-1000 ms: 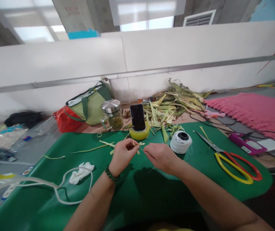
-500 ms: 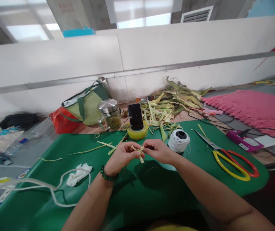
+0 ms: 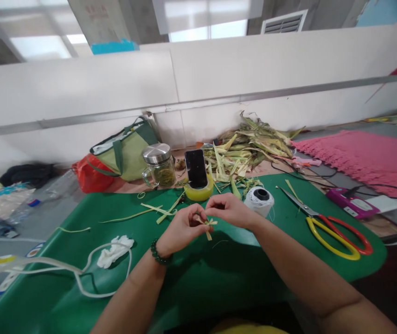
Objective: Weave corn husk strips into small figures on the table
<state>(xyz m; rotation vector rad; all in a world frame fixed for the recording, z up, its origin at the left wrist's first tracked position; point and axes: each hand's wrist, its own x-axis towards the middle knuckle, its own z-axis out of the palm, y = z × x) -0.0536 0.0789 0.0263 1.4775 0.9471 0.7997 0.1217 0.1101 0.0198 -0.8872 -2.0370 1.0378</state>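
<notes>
Pinched between the thumb and fingers of my left hand (image 3: 184, 229) is a small, pale yellow-green corn husk piece (image 3: 209, 223), its narrow strips sticking out several ways. My right hand (image 3: 229, 209) hovers just above and to the right, fingertips pressed together. Whatever those fingertips may hold is too small to make out. A white thread spool (image 3: 259, 204) with a dark core stands right behind my right hand. Loose husk strips (image 3: 165, 211) lie behind my left hand on the green mat (image 3: 219, 273).
Large scissors (image 3: 327, 227) with red and yellow handles lie at right. A phone (image 3: 196, 169) leans in a yellow tape roll (image 3: 198, 192), beside a lidded glass jar (image 3: 160, 169). Behind is a corn husk heap (image 3: 254, 144). White cable (image 3: 76, 273) and crumpled tissue (image 3: 115, 253) lie left.
My left hand has shifted slightly right and down with the husk piece. My right hand has risen a little, and its fingertips have moved off the husk's strips.
</notes>
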